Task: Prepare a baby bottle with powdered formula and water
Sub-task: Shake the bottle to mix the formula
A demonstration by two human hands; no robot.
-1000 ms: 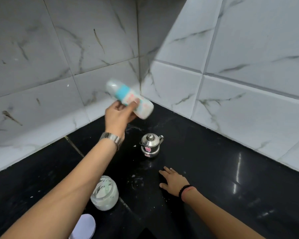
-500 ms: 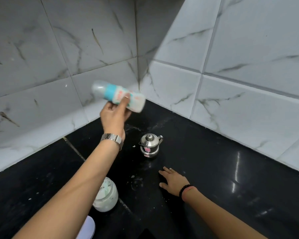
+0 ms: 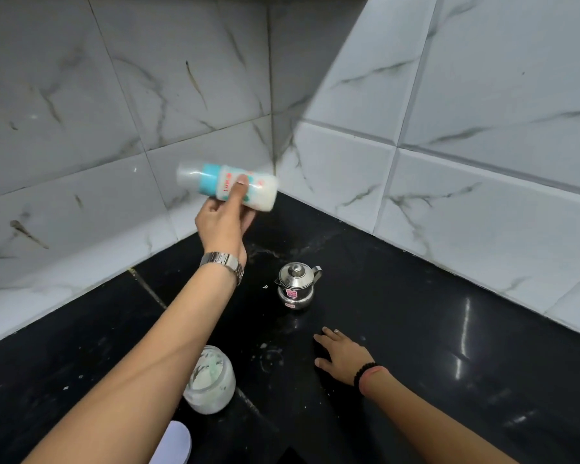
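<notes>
The baby bottle is shown held on its side in the air above the back corner of the black bench, capped end to the left, with milky liquid gathered toward its base at the right; its outline is blurred, which is taken to indicate shaking. A leak or a spray of formula could be caused if the teal collar is not screwed tight, and the bottle could be thrown against the tiled wall just behind it if the grip slips on the smooth body. The left hand is seen raised on an outstretched arm, wrist bent upward, its fingers wrapped round the bottle's middle with one laid along the label. The right hand is laid flat on the bench, fingers spread and grasping nothing. The steel lidded pot stands between the two hands, and the open jar of powder, under the left forearm, could be toppled as that arm is lowered.
</notes>
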